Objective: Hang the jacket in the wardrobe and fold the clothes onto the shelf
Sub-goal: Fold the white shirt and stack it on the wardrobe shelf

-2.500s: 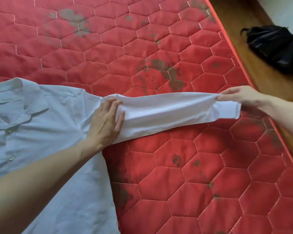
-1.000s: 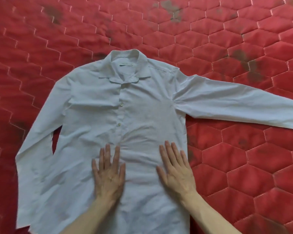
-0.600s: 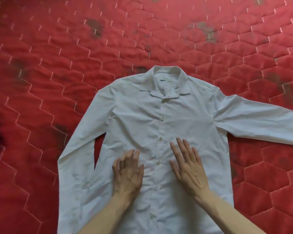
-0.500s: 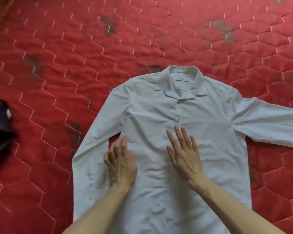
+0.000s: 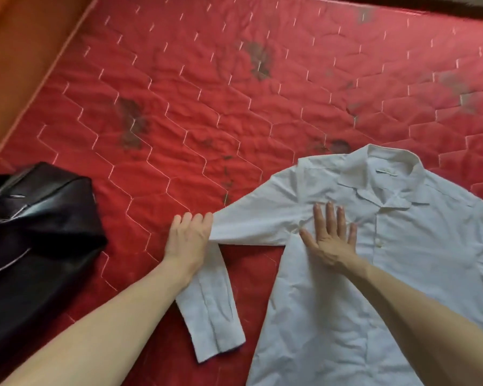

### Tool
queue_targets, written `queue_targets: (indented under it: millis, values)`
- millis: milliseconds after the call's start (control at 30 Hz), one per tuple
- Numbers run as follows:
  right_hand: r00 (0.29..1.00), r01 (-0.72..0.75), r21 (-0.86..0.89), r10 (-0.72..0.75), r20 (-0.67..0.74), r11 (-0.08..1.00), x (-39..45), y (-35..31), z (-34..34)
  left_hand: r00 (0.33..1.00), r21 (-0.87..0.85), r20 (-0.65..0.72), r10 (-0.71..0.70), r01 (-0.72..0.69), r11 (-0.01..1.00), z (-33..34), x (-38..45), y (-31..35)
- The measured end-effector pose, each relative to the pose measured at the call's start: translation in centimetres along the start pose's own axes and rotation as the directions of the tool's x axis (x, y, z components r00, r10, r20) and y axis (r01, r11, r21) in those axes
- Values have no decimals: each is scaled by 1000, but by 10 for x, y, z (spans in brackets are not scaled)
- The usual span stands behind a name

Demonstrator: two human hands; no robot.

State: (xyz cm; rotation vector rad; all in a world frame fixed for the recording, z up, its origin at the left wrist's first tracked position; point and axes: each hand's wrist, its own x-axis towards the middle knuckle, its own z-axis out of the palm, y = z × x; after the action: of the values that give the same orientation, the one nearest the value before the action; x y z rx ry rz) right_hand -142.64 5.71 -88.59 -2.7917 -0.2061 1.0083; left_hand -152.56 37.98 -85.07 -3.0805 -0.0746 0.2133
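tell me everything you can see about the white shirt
The white shirt lies front up on the red quilted mattress. It looks like thin, creased woven cloth, with an open collar, a neck label and a buttoned front. The left hand grips one long sleeve at its bend, cuff trailing toward the viewer; the right hand presses flat on the chest.

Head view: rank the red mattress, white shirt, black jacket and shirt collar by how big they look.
1. red mattress
2. white shirt
3. black jacket, though both garments are cut off by the frame, so their order is unsure
4. shirt collar
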Motion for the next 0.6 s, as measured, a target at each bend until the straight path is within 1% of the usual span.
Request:
queue_targets:
  millis: [100, 167, 200, 267, 333, 400, 433, 467, 500, 533, 567, 600]
  values:
    - [999, -14, -12, 15, 46, 1000, -2, -3, -6, 995, 130, -96, 26, -13, 991, -27, 23, -57]
    - [998, -24, -12, 25, 61, 1000, -1, -4, -8, 983, 245, -165, 82, -40, 969, -49, 42, -96]
    - [998, -29, -19, 30, 57, 999, -1, -5, -8, 970, 278, -212, 117, -55, 959, -60, 51, -111]
    - [998, -47, -35, 48, 47, 998, 0, -6, -7, 915, 310, -360, 182, -66, 948, -78, 68, -137]
    - [998, -55, -38, 56, 34, 998, 1, -7, -7, 871, 281, -474, 127, 13, 960, -87, 77, -152]
    - [998, -49, -33, 50, 30, 998, 1, -6, -4, 868, 240, -496, 15, 120, 963, -83, 75, -152]
    - [998, -50, -26, 50, 25, 998, 1, -4, -3, 896, 243, -442, -36, 159, 957, -74, 70, -150]
    - [999, -51, -15, 51, 16, 999, 2, -3, -2, 943, 271, -325, -70, 164, 948, -62, 64, -149]
    - [999, -53, -9, 54, 10, 999, 2, -2, -1, 981, 305, -158, -117, 161, 939, -48, 57, -148]
    - [998, -55, -7, 55, 10, 998, 3, -2, 0, 985, 323, 4, -174, 164, 932, -34, 48, -147]
    - [999, -54, -12, 54, 7, 998, 5, -1, 2, 964, 310, 137, -229, 178, 934, -22, 42, -144]
    - [999, -51, -22, 51, 1, 998, 5, 1, 3, 939, 250, 217, -267, 211, 945, -11, 37, -140]
